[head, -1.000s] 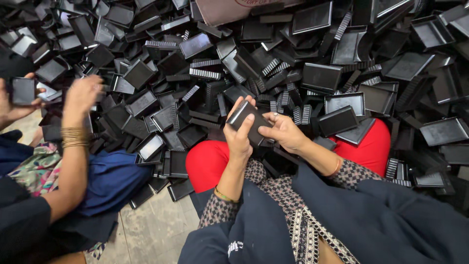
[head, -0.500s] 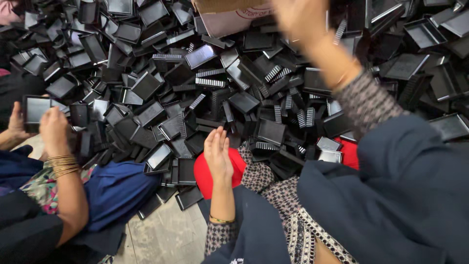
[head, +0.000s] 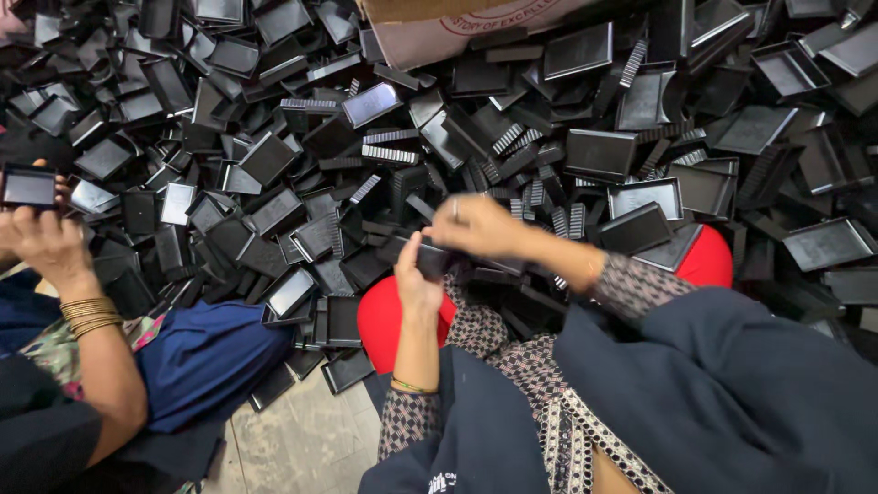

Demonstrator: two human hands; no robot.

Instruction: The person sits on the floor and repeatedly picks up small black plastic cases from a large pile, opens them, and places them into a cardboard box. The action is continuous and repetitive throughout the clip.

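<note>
My left hand (head: 416, 279) and my right hand (head: 485, 227) meet at the centre of the head view over a small black plastic part (head: 434, 259). Both hands grip it, the left from below, the right from above. Beneath them lies a red cushion (head: 389, 320) on my lap. A huge heap of black plastic trays (head: 604, 151) and ribbed black pieces (head: 389, 154) covers the floor just beyond my hands.
At the left a co-worker's hand (head: 46, 242) with gold bangles holds a black tray (head: 29, 187); blue cloth (head: 206, 357) covers their legs. A cardboard box (head: 457, 27) sits on the pile at the top. Bare tiled floor (head: 293, 444) shows between us.
My right arm, raised high toward the pile half a second ago, has come back down to my left hand, and both now hold a black part. The co-worker's hand lifted a tray.
</note>
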